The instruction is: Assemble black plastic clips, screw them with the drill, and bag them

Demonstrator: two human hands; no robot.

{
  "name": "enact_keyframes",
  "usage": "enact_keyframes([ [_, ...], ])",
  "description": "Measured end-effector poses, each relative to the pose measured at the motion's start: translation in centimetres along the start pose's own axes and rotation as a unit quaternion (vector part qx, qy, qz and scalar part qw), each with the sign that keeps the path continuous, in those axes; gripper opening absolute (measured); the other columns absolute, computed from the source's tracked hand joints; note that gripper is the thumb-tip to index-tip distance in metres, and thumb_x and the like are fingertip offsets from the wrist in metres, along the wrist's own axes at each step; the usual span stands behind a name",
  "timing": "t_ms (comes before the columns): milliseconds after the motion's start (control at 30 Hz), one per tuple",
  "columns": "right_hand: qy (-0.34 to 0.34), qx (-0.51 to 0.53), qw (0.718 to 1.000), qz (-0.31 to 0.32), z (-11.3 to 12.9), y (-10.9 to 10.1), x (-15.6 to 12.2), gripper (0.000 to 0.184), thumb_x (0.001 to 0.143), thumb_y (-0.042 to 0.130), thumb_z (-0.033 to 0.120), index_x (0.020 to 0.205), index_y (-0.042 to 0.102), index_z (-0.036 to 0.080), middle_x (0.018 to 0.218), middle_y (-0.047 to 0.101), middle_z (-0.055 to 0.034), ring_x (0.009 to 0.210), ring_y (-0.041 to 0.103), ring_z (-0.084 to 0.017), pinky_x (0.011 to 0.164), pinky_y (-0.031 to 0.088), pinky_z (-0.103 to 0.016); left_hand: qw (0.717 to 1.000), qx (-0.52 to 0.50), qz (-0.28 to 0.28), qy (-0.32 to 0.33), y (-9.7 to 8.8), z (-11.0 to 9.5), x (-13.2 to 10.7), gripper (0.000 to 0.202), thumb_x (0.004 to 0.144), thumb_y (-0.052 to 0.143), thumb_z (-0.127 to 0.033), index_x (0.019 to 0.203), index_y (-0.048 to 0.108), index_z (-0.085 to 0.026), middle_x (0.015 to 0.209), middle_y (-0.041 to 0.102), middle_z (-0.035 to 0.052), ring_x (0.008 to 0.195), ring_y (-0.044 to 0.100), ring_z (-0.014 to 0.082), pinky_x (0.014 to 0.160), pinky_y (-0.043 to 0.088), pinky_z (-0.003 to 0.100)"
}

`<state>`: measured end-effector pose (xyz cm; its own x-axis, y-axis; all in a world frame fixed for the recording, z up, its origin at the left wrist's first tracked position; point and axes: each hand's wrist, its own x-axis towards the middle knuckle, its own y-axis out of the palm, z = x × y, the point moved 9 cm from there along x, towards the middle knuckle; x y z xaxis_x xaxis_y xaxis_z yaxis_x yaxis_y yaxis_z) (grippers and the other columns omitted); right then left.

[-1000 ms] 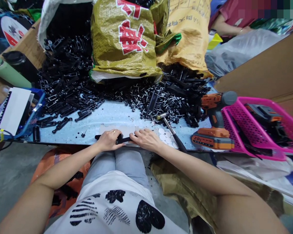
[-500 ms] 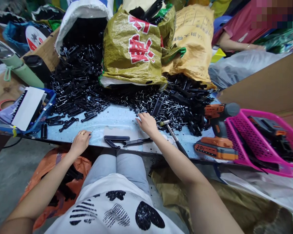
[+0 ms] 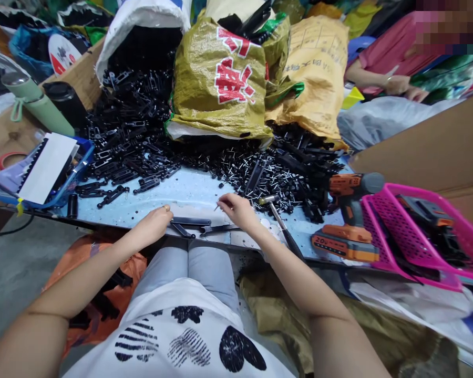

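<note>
My right hand (image 3: 239,211) is above the front of the table, thumb and fingertips pinched on a small screw (image 3: 216,208). My left hand (image 3: 153,224) has its fingers drawn together at the left end of a flat black bar (image 3: 191,221). What those fingers hold, if anything, is hidden. A second black piece (image 3: 182,231) lies slanted against that bar. To its right is a dark tool like a wrench (image 3: 219,229), lying near the table edge. Behind my right hand spreads a heap of screws and small black parts (image 3: 270,181).
A hammer (image 3: 283,228) and an orange cordless drill (image 3: 347,218) lie at right, beside pink baskets (image 3: 437,220). Black plastic parts (image 3: 130,142) pile up at left, near a blue basket (image 3: 57,202) and bottles. Full sacks (image 3: 220,79) stand behind. A co-worker's hands (image 3: 405,88) are at far right.
My right hand has lifted back from the screw heap with a screw between its fingertips. My left hand has moved right, to the black bar's end.
</note>
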<state>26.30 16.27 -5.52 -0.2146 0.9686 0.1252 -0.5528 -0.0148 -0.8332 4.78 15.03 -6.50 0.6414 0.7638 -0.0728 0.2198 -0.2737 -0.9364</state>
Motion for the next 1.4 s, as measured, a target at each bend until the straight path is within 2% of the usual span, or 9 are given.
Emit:
enact_keyframes([
  [133,-0.022,0.014,0.998,0.065,2.4,2.0,-1.6,0.02,0.091,0.047,0.032,0.09,0.061,0.017,0.084,0.067,-0.0042,0.072,0.06,-0.013,0.069,0.044,-0.023,0.999,-0.005,-0.036,-0.005,0.7,-0.2,0.7,0.016,0.083,0.047,-0.007,0.085,0.061,-0.014,0.083,0.06,0.0088,0.075,0.06,0.0213,0.07,0.047,0.032],
  [300,-0.069,-0.049,0.995,0.046,3.0,2.4,-2.7,0.024,0.094,0.042,0.029,0.093,0.063,0.016,0.09,0.067,-0.0072,0.081,0.061,-0.015,0.074,0.044,-0.025,0.985,0.007,-0.171,0.006,1.3,-0.3,-1.1,0.021,0.093,0.044,-0.024,0.095,0.062,-0.015,0.09,0.066,0.0106,0.088,0.06,0.0227,0.079,0.046,0.036],
  [400,-0.103,-0.075,0.992,0.024,3.2,2.1,-3.2,0.028,0.096,0.039,0.028,0.093,0.064,0.015,0.093,0.068,-0.009,0.086,0.062,-0.016,0.079,0.044,-0.027,0.978,0.046,-0.203,0.017,1.4,-0.9,-1.8,0.025,0.093,0.043,-0.029,0.104,0.061,-0.016,0.102,0.066,0.0126,0.098,0.059,0.026,0.082,0.043,0.04],
  [667,-0.14,-0.087,0.986,0.026,3.7,2.0,-3.6,0.027,0.095,0.04,0.024,0.097,0.065,0.015,0.096,0.069,-0.0101,0.087,0.063,-0.017,0.08,0.047,-0.029,0.982,0.019,-0.161,0.095,3.2,-4.3,0.1,0.033,0.09,0.046,-0.028,0.119,0.057,-0.019,0.119,0.061,0.0147,0.119,0.051,0.0297,0.099,0.033,0.05],
  [800,-0.176,-0.081,0.979,0.064,3.8,3.3,-4.0,0.026,0.095,0.04,0.02,0.1,0.065,0.015,0.098,0.068,-0.0112,0.092,0.062,-0.017,0.082,0.047,-0.03,0.983,0.033,-0.112,0.14,4.4,-6.5,1.5,0.04,0.09,0.047,-0.032,0.127,0.05,-0.017,0.125,0.057,0.016,0.124,0.046,0.0299,0.101,0.032,0.049],
  [1033,-0.167,-0.005,0.986,0.005,1.2,5.0,-6.0,0.035,0.093,0.047,0.037,0.121,0.057,0.018,0.112,0.063,-0.0115,0.099,0.059,-0.016,0.085,0.046,-0.032,0.985,0.053,-0.031,0.162,5.5,-7.1,2.9,0.056,0.087,0.053,-0.044,0.131,0.041,-0.011,0.119,0.057,0.0183,0.107,0.054,0.029,0.087,0.04,0.039],
  [1200,-0.193,-0.093,0.975,0.055,0.2,5.3,-6.4,0.047,0.092,0.044,0.049,0.127,0.052,0.018,0.113,0.061,-0.0116,0.099,0.057,-0.018,0.082,0.044,-0.031,0.978,0.109,-0.018,0.179,6.2,-6.8,2.8,0.057,0.088,0.049,-0.049,0.13,0.042,-0.011,0.115,0.059,0.0177,0.099,0.056,0.0266,0.081,0.04,0.036],
  [1300,-0.137,-0.209,0.967,0.042,-1.3,4.4,-5.7,0.06,0.085,0.042,0.064,0.102,0.062,0.01,0.094,0.064,-0.0143,0.086,0.058,-0.022,0.072,0.041,-0.032,0.981,0.133,-0.038,0.138,6.0,-5.7,3.5,0.057,0.089,0.044,-0.053,0.124,0.049,-0.008,0.101,0.062,0.0173,0.092,0.057,0.0264,0.074,0.041,0.035],
  [1400,-0.138,-0.231,0.963,0.022,-0.6,3.2,-5.6,0.063,0.084,0.036,0.07,0.067,0.059,0.013,0.064,0.057,-0.0076,0.062,0.052,-0.017,0.059,0.034,-0.027,0.981,0.098,-0.079,0.149,4.4,-5.2,3.9,0.046,0.093,0.035,-0.048,0.092,0.062,-0.012,0.077,0.062,0.0124,0.077,0.058,0.0223,0.065,0.042,0.032],
])
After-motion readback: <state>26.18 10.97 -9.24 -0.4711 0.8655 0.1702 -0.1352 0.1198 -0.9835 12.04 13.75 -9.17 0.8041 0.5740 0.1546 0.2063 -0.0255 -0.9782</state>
